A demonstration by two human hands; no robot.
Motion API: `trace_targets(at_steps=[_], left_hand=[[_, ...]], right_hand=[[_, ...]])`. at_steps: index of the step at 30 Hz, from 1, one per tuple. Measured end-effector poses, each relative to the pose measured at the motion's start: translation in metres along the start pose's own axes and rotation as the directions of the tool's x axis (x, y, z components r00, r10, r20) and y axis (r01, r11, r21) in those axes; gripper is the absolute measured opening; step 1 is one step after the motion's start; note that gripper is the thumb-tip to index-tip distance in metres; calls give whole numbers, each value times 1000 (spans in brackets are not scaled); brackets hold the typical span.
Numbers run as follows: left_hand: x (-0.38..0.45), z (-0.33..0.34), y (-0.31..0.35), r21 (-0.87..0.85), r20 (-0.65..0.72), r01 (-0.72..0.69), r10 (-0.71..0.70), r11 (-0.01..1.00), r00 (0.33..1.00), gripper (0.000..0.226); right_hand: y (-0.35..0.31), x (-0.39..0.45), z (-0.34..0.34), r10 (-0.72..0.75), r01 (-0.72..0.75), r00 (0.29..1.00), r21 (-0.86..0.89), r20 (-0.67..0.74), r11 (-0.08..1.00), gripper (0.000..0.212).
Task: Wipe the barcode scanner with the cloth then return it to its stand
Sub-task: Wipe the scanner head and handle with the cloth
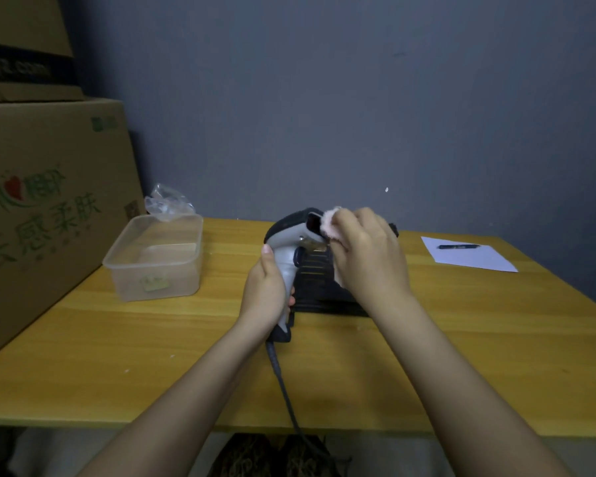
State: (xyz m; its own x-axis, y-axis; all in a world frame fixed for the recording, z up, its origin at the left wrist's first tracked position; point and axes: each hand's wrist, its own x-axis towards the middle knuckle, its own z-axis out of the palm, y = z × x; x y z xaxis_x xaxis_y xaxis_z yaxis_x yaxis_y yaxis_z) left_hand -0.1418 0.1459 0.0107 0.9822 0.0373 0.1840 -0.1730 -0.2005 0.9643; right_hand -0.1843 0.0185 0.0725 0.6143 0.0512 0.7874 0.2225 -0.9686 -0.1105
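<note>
A grey and black barcode scanner [291, 235] is held upright above the middle of the wooden table [117, 356], its window facing right. My left hand [267, 290] grips its handle. A dark cable [283, 380] hangs from the handle's base toward the table's near edge. My right hand [365, 249] is closed on a small pale pink cloth [329, 220], pressed against the scanner's front window. The black stand [319, 284] sits on the table just behind the scanner, partly hidden by both hands.
A clear plastic container [155, 256] with a crumpled plastic bag [166, 203] behind it stands at the left. Large cardboard boxes [38, 208] are stacked at the far left. A white sheet [468, 258] with a dark pen [458, 246] lies at the right. A grey wall is behind.
</note>
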Motion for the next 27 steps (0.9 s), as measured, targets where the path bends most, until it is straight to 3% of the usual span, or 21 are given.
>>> trace_targets(at_steps=[5,9,11,14,17,20,23,27], left_hand=[[-2,-2,-2,18,23,2,-3,1000,1000,63],[0,0,2,51,22,-31,30,998,999,63],[1,2,3,88,9,-45,45,995,999,66],[1,3,-1,128,-13,-46,48,991,999,68],[-1,5,-6,142,8,-36,36,989,999,73],[-3,5,-9,97,3,11,-11,995,1000,69],[2,0,-6,52,-8,-1,1,999,1000,60],[3,-5,-3,46,15,-2,2,999,1000,57]], right_hand=[[-3,5,-15,-83,104,979,-107,184,989,10],[-6,13,-26,-146,128,979,122,144,984,12],[-5,14,-22,-102,75,990,258,94,963,15],[-3,10,-8,-19,19,1000,317,-5,948,13],[-2,4,5,112,-104,994,289,-10,951,9],[-1,9,10,174,-186,979,124,105,975,7],[6,11,6,97,-96,983,-14,156,995,9],[11,9,-6,-167,190,944,-56,286,980,12]])
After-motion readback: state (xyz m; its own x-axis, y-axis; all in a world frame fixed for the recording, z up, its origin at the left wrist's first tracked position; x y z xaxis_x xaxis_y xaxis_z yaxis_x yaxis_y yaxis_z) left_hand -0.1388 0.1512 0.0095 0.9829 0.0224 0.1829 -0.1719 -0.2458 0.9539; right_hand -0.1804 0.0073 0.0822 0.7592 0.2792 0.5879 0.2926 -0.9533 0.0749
